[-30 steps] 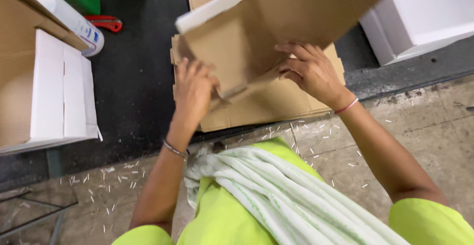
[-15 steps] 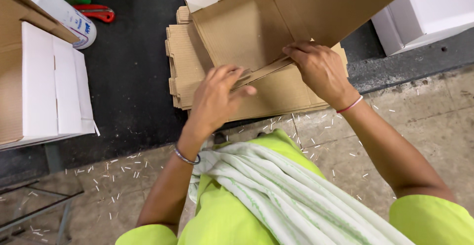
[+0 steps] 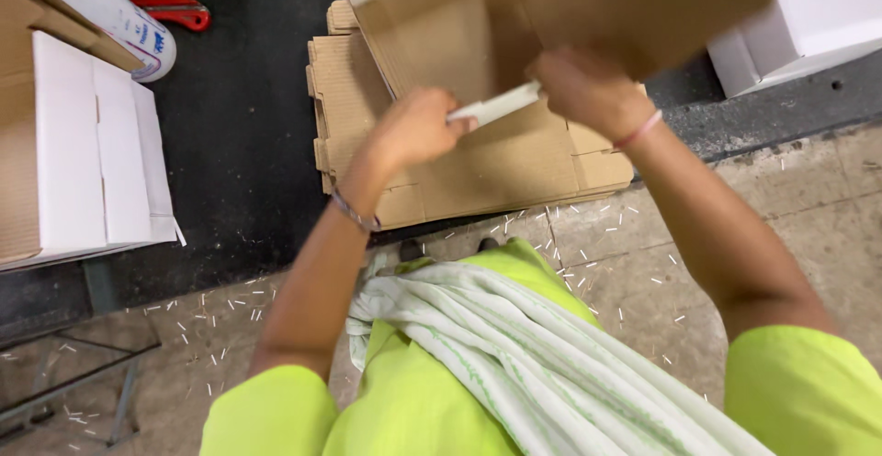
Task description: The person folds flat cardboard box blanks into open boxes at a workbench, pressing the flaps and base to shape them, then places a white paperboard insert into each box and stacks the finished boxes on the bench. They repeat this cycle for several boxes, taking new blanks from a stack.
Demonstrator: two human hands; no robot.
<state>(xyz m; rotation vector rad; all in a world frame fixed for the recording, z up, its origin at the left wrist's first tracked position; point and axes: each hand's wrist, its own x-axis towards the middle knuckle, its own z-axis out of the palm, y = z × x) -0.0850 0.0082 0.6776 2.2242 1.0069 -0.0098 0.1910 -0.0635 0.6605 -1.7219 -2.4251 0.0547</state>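
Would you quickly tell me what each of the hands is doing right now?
Left hand: closed, gripping the white-edged flap of the brown cardboard box.
Right hand: blurred, on the same flap; grip cannot be told.

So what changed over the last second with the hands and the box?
The left hand moved up off the box's lower flap and now pinches the white flap edge. The right hand stayed at that same fold, gripping beside it. The cardboard box is tilted further over. The stack of flat cardboard, the white boxes on the left and the red tool have not moved.
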